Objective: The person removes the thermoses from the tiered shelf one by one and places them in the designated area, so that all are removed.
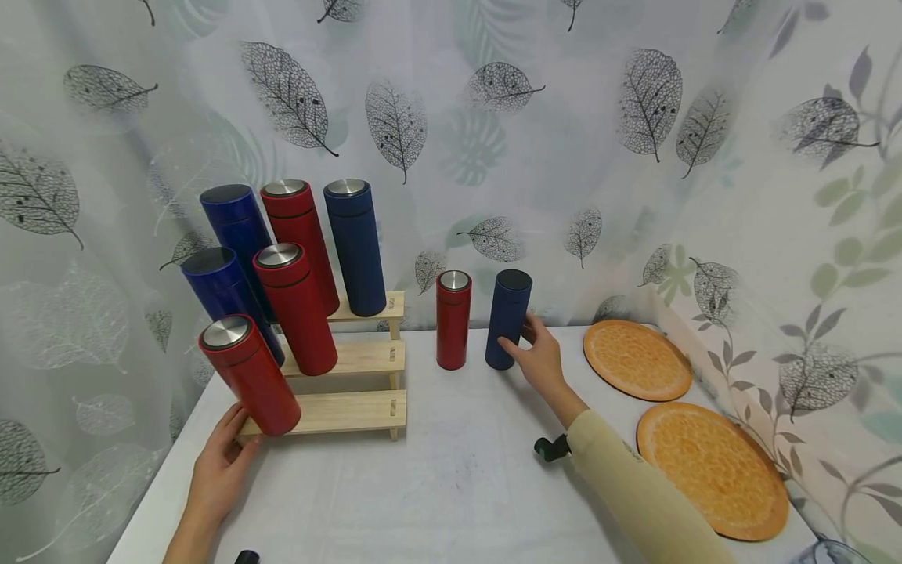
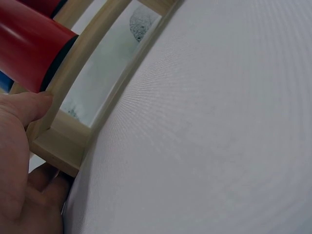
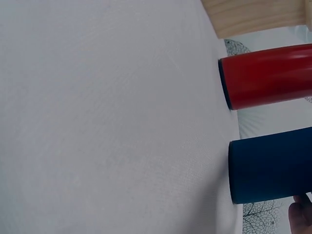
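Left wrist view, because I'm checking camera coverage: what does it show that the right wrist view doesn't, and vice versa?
Only left wrist: the left hand gripping the pale tiered wooden stand, which bears a glossy red cylindrical bottle.
Only right wrist: the right hand touching a dark blue cylindrical bottle, with a second red cylindrical bottle beside it on the white table.
Both: parts of the stand, the table and the grey leaf-print curtain.

Bright, even light fills the head view; the wrist views are dimmer and greyer, with lens distortion bowing the wooden stand [image 2: 84, 52] and a soft-edged shadow beside the blue thermos [image 3: 270, 166].
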Motion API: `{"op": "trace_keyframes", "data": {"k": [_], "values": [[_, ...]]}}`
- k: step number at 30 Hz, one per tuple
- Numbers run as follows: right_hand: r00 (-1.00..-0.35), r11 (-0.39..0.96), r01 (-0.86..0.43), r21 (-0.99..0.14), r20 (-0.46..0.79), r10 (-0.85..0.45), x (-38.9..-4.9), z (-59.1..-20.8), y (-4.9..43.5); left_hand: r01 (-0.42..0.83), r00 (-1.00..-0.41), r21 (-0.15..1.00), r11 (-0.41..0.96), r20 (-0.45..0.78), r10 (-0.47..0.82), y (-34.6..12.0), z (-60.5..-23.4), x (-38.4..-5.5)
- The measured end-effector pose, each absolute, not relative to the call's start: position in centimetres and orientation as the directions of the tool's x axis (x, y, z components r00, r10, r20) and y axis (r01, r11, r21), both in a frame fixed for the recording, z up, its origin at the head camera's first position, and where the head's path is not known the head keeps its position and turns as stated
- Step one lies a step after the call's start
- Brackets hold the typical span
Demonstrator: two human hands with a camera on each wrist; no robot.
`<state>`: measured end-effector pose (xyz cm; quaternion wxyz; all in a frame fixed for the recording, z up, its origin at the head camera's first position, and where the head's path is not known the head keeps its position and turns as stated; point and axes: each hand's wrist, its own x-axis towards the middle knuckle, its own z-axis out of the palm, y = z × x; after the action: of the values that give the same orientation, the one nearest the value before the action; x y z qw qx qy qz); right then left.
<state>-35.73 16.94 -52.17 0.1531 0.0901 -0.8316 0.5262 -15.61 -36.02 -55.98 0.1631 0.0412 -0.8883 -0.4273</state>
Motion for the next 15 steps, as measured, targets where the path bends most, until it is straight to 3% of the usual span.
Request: {"op": "trace_keyframes", "data": {"k": [4, 15], "values": [[-0.937, 0.434, -0.306, -0.847, 0.349, 0.022, -35.0, -51.4, 17.3, 0.083, -0.942, 0.771, 0.631, 0.267, -0.203, -36.2, -56.1, -15.8], [-0.865, 0.346, -0.454, -0.821, 0.500, 0.050, -33.0, -47.3, 18.4, 0.093, -0.938, 0.771, 0.630, 0.281, -0.205, -36.2, -56.2, -15.7]]}}
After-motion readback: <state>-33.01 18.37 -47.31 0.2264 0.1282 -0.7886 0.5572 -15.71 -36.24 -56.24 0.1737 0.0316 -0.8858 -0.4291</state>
